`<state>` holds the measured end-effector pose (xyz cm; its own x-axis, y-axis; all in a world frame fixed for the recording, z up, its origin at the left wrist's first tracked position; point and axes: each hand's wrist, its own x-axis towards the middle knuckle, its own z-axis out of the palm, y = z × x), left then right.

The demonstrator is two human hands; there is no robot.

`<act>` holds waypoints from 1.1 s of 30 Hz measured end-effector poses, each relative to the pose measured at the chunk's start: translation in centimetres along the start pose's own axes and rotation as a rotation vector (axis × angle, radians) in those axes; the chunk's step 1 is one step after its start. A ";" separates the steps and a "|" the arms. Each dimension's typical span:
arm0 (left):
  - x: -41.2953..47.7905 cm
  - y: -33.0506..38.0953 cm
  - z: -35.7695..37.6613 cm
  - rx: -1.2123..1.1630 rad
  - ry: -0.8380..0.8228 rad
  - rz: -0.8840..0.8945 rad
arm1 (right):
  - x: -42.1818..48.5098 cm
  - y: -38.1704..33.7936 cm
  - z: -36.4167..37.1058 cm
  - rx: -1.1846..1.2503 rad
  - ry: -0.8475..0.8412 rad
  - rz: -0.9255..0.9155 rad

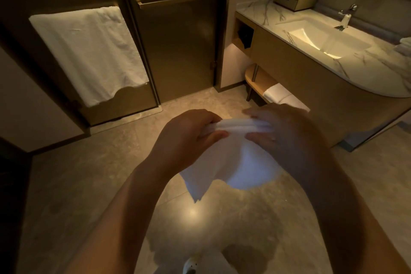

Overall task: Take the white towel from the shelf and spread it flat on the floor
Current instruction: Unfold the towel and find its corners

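- I am holding the soft white folded cotton towel (231, 153) up in front of me with both bare hands, above the glossy beige stone-tiled floor (89, 184).
- My left hand (189, 138) is closing its grip on the left end of the towel's stacked top edge, thumb on my side of the cloth and fingers curled over the far side.
- My right hand (287, 135) is gripping the right end of the same edge, fingers wrapping over the top and thumb pressing the near face.
- The layered folds are bunching between the two grips, and the rest of the towel is hanging below my hands, with one loose corner drooping lowest under my left wrist.
- The towel is not touching the floor; it is hanging clear of it, and a bright spot of light is reflecting on the tiles beneath.
- The low curved wooden shelf (255, 78) under the vanity is sitting ahead and to my right, with another folded white towel (278, 93) lying on it, just beyond my right hand.
- A large white bath towel (89, 53) is hanging from a bar on the brown glass door (178, 51) to my left.
- The white marble counter (378, 64) with its lit rectangular sink (327, 38) is standing well off to the right.
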<state>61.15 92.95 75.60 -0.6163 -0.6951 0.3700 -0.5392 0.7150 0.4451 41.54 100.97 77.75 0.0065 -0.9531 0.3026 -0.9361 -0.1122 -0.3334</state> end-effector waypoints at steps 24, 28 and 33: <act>-0.6 0.2 -0.4 -0.452 0.163 -0.185 | 0.9 0.0 0.9 0.189 0.008 0.009; -0.6 0.5 -0.3 -0.496 0.172 -0.218 | 1.1 0.2 1.0 0.188 0.086 0.026; -0.6 1.3 0.2 -0.539 0.239 -0.287 | 0.4 -1.3 2.6 0.132 0.358 0.151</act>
<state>60.72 94.31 75.81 -0.3131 -0.8945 0.3190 -0.2618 0.4042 0.8764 43.71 100.00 75.98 -0.2726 -0.8060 0.5254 -0.8636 -0.0358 -0.5029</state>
